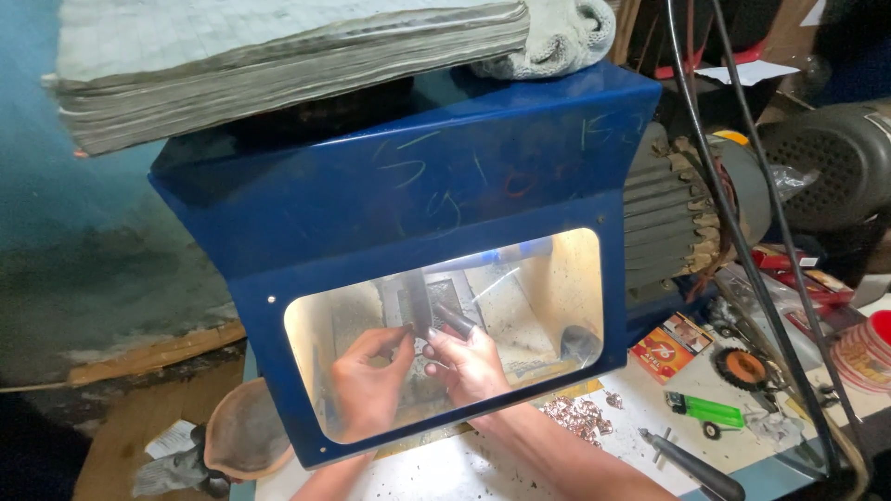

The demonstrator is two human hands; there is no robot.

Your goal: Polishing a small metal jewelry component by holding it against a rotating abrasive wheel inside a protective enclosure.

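A blue metal machine hood with a clear lit window covers both my hands. Behind the window my left hand pinches a small dark piece near a vertical wheel or spindle. My right hand is closed on a short dark cylindrical tool right beside it. The fingertips of both hands nearly meet in the middle. What the small piece is stays unclear through the pane.
A thick stack of papers and a grey cloth lie on the hood. An electric motor sits to the right. On the white bench: copper-coloured shavings, green lighter, small box, dark-handled tool, black cables.
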